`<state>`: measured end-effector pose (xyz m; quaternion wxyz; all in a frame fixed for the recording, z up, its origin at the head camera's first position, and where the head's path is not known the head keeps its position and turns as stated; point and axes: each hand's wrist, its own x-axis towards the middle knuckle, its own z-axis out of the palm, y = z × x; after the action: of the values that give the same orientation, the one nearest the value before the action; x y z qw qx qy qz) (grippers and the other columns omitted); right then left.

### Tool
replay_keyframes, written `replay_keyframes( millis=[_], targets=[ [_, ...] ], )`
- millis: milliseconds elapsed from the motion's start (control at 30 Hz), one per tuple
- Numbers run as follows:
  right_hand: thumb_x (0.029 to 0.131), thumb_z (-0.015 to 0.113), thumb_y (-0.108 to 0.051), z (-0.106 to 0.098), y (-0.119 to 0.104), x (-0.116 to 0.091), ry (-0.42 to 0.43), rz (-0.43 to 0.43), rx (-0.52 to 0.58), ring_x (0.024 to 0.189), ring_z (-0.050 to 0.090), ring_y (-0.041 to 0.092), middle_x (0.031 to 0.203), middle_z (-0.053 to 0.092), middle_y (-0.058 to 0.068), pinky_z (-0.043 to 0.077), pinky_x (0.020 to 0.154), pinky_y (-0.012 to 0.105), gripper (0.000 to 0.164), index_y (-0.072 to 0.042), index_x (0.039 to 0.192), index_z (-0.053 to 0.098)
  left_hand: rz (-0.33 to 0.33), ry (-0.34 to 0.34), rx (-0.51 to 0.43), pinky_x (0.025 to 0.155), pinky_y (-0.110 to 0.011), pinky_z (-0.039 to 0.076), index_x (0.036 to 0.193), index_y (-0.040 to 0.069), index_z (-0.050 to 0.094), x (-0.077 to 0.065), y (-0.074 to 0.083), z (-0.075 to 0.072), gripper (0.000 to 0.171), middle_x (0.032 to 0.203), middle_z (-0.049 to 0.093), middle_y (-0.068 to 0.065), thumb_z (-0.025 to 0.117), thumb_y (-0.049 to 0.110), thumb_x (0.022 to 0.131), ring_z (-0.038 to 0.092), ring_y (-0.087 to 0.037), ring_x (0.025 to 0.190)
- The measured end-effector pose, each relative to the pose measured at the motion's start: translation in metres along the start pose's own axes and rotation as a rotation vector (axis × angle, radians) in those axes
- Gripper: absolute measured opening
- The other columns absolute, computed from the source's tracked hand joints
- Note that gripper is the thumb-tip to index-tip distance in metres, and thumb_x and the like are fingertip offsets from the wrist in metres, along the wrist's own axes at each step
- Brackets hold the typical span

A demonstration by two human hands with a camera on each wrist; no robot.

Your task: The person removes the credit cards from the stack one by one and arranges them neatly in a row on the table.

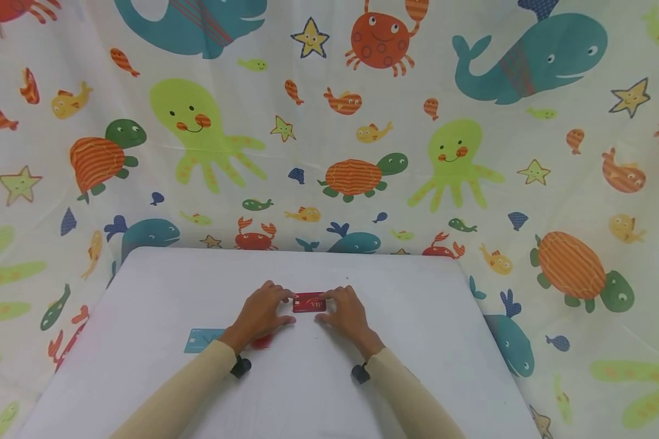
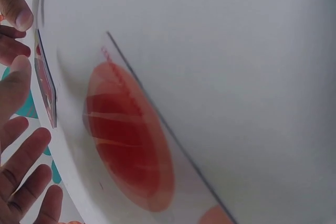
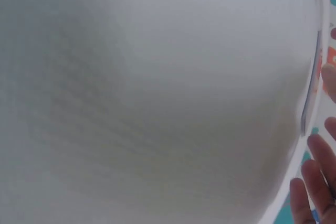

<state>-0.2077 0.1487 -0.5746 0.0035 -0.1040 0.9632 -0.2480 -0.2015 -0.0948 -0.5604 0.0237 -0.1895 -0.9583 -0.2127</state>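
A red card marked VIP (image 1: 309, 303) lies on the white table between the two hands. My left hand (image 1: 262, 312) reaches its upper left corner with a fingertip, while the thumb stays apart, below and left of it. At the upper right corner a fingertip of my right hand (image 1: 349, 313) meets the card, its thumb also lower and off the edge. Seen from the left wrist, the card (image 2: 45, 80) is a thin slanted strip and the hand's fingers are spread. The right wrist view shows the card (image 3: 312, 87) nearly edge-on.
A light blue card (image 1: 203, 341) lies left of the left wrist, partly covered by it. Beside that wrist is a clear or white card with a red oval print (image 2: 128, 140). Behind the white table (image 1: 428, 341) hangs a sea-animal curtain (image 1: 307, 201).
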Motion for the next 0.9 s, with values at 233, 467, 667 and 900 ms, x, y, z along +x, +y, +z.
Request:
replay_keyframes(
  millis=[233,467,667,900],
  targets=[
    [0.086,0.091,-0.035,-0.003,-0.001,0.002,0.001,0.003,0.037,0.118,0.059,0.02,0.124,0.073,0.0,0.057,0.107,0.041,0.048,-0.022,0.129,0.075,-0.005,0.008,0.004,0.095,-0.041,0.061,0.131,0.018,0.075,0.004,-0.001,0.002,0.061,0.11,0.076,0.0,0.096,0.04,0.077,0.06,-0.019,0.106],
    [0.085,0.092,-0.03,-0.003,-0.001,0.009,0.0,-0.024,0.026,0.124,0.061,0.021,0.126,0.074,-0.001,0.051,0.116,0.046,0.048,-0.024,0.129,0.075,-0.017,0.008,0.0,0.096,-0.04,0.061,0.131,0.02,0.074,0.009,-0.002,0.005,0.061,0.112,0.076,0.0,0.096,0.039,0.078,0.06,-0.018,0.105],
    [0.085,0.092,-0.03,0.0,0.002,0.015,-0.015,-0.048,0.004,0.123,0.061,0.02,0.125,0.075,-0.002,0.047,0.12,0.047,0.048,-0.023,0.129,0.075,-0.011,-0.002,0.014,0.097,-0.04,0.061,0.133,0.019,0.073,0.014,-0.005,0.008,0.062,0.115,0.076,-0.002,0.096,0.038,0.078,0.06,-0.019,0.106],
    [0.084,0.092,-0.029,0.0,0.003,0.02,-0.036,-0.072,-0.001,0.123,0.06,0.021,0.127,0.074,0.0,0.045,0.122,0.047,0.049,-0.022,0.13,0.075,-0.027,-0.007,0.014,0.097,-0.041,0.06,0.134,0.019,0.073,0.018,-0.006,0.009,0.063,0.116,0.076,-0.003,0.096,0.036,0.078,0.06,-0.019,0.106]
  ],
)
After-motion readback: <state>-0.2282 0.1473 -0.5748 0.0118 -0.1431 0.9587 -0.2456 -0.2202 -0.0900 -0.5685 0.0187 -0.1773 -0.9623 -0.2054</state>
